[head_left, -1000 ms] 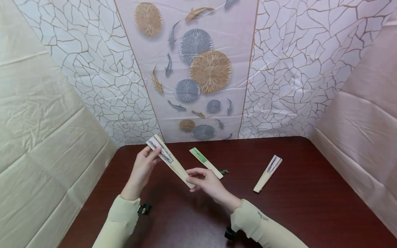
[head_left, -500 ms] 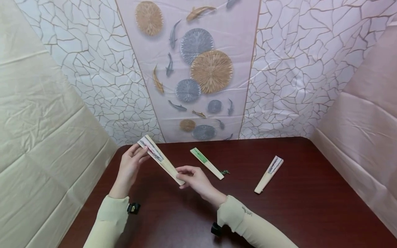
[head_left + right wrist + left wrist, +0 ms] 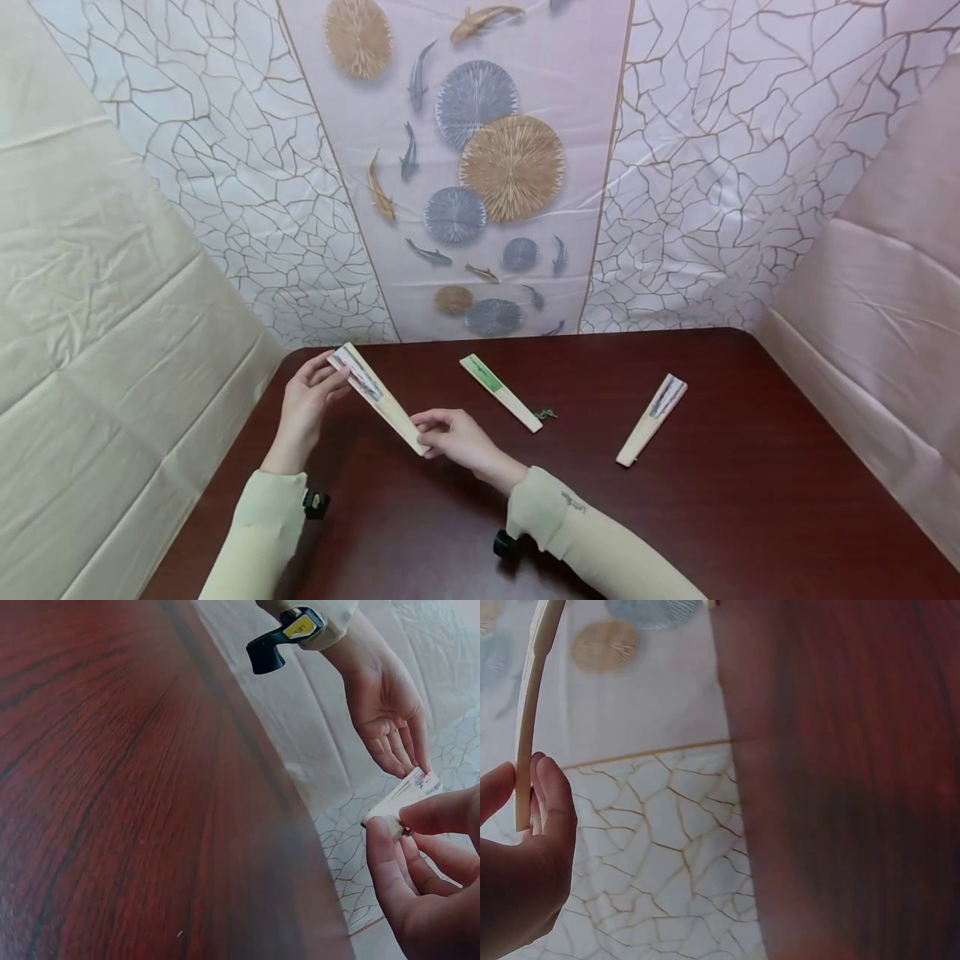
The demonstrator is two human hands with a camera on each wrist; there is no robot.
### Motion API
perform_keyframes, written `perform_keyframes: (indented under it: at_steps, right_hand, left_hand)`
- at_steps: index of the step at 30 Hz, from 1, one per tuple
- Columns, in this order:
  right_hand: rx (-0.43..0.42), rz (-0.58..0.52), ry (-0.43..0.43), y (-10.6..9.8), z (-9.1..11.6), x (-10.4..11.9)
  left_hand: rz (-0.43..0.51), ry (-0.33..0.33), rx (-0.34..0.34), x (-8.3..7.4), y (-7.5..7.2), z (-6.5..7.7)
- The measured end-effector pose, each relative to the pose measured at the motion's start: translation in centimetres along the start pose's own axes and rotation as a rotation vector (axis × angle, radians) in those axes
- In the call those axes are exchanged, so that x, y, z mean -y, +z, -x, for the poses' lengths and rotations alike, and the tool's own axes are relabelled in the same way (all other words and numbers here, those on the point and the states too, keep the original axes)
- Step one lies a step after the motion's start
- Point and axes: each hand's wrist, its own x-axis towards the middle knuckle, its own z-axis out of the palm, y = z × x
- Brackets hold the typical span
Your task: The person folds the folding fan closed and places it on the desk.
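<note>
A folded hand fan (image 3: pixel 378 400), pale with a painted strip, is held slanting above the left part of the table. My left hand (image 3: pixel 306 403) pinches its wide upper end between thumb and fingers. At the narrow lower end, my right hand (image 3: pixel 459 439) grips it with thumb and fingertips. The left wrist view shows the fan (image 3: pixel 528 742) edge-on between thumb and fingers. In the right wrist view, the right thumb and forefinger pinch the fan's narrow end (image 3: pixel 385 825), while the left hand (image 3: pixel 382 709) touches the far end.
A folded fan with a green strip (image 3: pixel 501 393) and a green tassel (image 3: pixel 545 414) lies at the middle back of the dark red table (image 3: pixel 600 533). Another folded fan (image 3: pixel 651 421) lies to the right. Patterned cloth (image 3: pixel 510 250) hangs behind, with pale cloth on both sides.
Both hands have moved left with the fan, then slightly lower. Both hands keep hold of its ends, and the two fans on the table lie as before.
</note>
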Motion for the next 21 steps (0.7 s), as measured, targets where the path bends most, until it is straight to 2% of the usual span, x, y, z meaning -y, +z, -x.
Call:
perform_keyframes:
  at_steps: [5, 12, 21]
  right_hand:
    - [0.037, 0.070, 0.050, 0.0, -0.3, -0.8]
    - [0.063, 0.140, 0.072, 0.0, -0.6, -1.7]
    - [0.077, 0.196, 0.093, 0.2, -1.0, -2.3]
  left_hand:
    - [-0.069, -0.053, 0.015, 1.1, -0.7, -0.7]
    - [-0.207, -0.144, 0.088, 2.4, -2.0, -1.4]
    - [-0.265, -0.198, 0.139, 3.3, -3.2, -1.7]
